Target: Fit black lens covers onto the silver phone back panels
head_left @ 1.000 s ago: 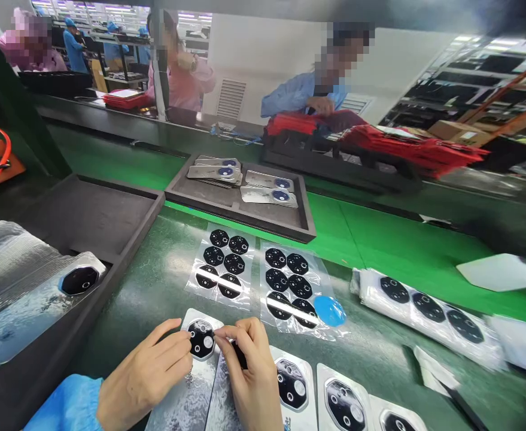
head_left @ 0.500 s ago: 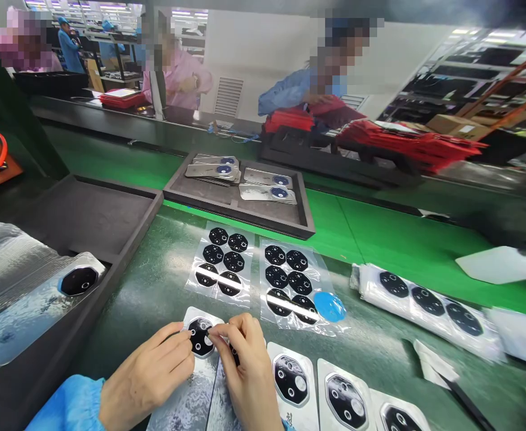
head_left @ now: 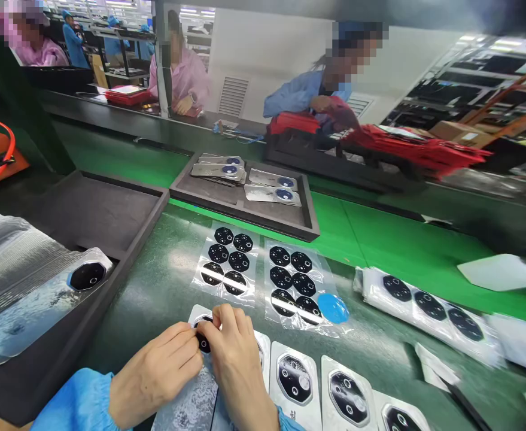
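Both hands meet over a black octagonal piece point(head_left: 203, 342) at the top end of a silvery panel point(head_left: 186, 398). My left hand point(head_left: 157, 368) has its fingers pressed together at the piece's left edge. Bent over its upper right is my right hand point(head_left: 238, 362), thumb and forefinger pinched; whatever is between the fingertips is hidden. More panels with black octagons, such as this panel point(head_left: 294, 380), stand in a row to the right, partly covered by my right hand. Beyond lie two clear sheets of black octagonal pieces, the left sheet point(head_left: 206, 287) and the right sheet point(head_left: 267, 311).
A blue round film point(head_left: 333, 308) lies on the right sheet. Stacked panels sit in a dark tray point(head_left: 245, 215) behind. At left, another tray point(head_left: 143, 233) holds a wrapped panel point(head_left: 33, 305). Wrapped black pieces point(head_left: 428, 305) and a black-handled tool point(head_left: 469, 407) lie right. Co-workers sit beyond.
My right hand has shifted left and up over the black octagonal piece, covering more of it. My left hand stays at the piece's left edge. The whole view has shifted slightly.
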Demonstrator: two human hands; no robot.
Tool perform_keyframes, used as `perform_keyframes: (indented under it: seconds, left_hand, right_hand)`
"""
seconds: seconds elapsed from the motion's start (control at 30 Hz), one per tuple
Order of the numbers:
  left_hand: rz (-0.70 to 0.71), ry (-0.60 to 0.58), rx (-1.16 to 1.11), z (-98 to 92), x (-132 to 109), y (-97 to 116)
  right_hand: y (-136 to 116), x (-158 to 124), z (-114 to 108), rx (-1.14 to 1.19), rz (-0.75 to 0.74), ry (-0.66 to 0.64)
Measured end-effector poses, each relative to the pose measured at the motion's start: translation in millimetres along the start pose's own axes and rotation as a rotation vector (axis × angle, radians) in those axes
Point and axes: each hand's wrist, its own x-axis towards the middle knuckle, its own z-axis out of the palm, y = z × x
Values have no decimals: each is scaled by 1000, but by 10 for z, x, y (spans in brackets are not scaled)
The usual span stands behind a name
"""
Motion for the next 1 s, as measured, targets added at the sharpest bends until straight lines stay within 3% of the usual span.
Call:
perform_keyframes:
  seconds: [0.37, 0.6, 1.0]
  left_hand:
    - [-8, 18, 1, -17, 8, 6]
    - [-19, 20, -4, -39, 29, 5]
    - [-20, 18, -27, -41, 13, 5]
  right_hand:
    - [4, 44, -24, -27, -25, 36]
    - [-6, 23, -27, -39, -25, -68]
    - [-3, 55, -57, -35, 4, -15]
